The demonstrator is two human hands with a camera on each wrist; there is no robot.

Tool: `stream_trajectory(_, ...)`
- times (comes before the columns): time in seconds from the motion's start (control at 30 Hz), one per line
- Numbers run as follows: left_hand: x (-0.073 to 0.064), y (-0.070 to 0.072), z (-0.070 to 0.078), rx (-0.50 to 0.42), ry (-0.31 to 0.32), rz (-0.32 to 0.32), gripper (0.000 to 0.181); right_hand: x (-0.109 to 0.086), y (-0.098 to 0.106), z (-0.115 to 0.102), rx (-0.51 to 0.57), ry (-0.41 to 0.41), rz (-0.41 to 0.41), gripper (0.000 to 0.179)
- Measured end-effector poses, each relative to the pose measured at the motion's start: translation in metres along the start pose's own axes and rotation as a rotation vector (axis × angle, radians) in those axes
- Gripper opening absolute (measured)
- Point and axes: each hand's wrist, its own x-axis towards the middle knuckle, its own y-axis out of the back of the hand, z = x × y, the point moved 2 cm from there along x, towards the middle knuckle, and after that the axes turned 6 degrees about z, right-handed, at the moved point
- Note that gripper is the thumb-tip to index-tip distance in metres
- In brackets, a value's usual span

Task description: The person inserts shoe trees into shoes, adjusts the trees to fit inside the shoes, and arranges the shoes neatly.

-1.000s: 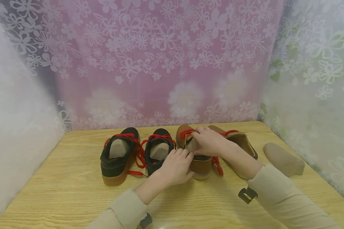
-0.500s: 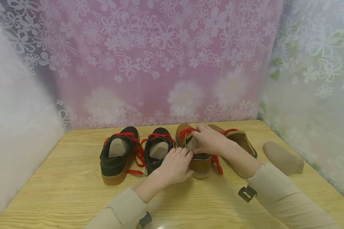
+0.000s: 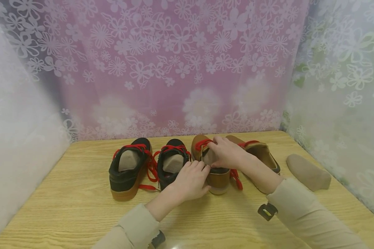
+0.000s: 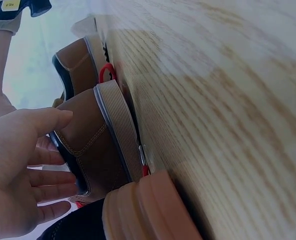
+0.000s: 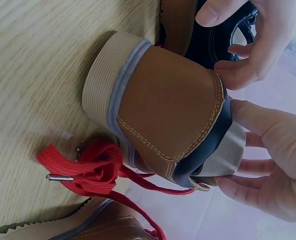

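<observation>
A brown shoe (image 3: 219, 181) with red laces stands at the middle of the row, heel toward me. In its opening sits a beige-grey shoe filler (image 5: 224, 156), its toe end hidden inside the shoe. My right hand (image 3: 227, 152) pinches this filler between thumb and fingers, as the right wrist view shows. My left hand (image 3: 191, 181) is beside the same shoe's heel, its fingertips right at the padded collar and its thumb held apart. The left wrist view has the left hand's fingers (image 4: 50, 192) nearly straight along that collar.
Two black shoes, one at far left (image 3: 124, 181) and one beside my left hand (image 3: 166, 178), each hold a beige filler. Another brown shoe (image 3: 261, 155) stands to the right, partly behind my right arm. A loose filler (image 3: 308, 173) lies near the table's right edge.
</observation>
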Motion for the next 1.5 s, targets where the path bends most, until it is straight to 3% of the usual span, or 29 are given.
stream_trajectory(0.43, 0.0001, 0.0009, 0.0008, 0.005, 0.002, 0.005, 0.052, 0.0005, -0.0029, 0.0029, -0.042, -0.008, 0.079, 0.062)
stream_trajectory(0.83, 0.0000, 0.0008, -0.0004, -0.004, 0.008, 0.010, 0.050, -0.0018, 0.0017, 0.0069, 0.059, 0.010, 0.059, 0.041)
stream_trajectory(1.03, 0.0002, 0.0003, -0.0006, 0.001, 0.006, 0.010, 0.048, -0.0016, 0.0023, 0.0047, -0.009, 0.021, 0.083, 0.034)
stream_trajectory(1.5, 0.0008, 0.0022, 0.0002, 0.017, 0.007, 0.004, 0.051, -0.0013, -0.0013, -0.0006, -0.292, 0.056, 0.159, 0.032)
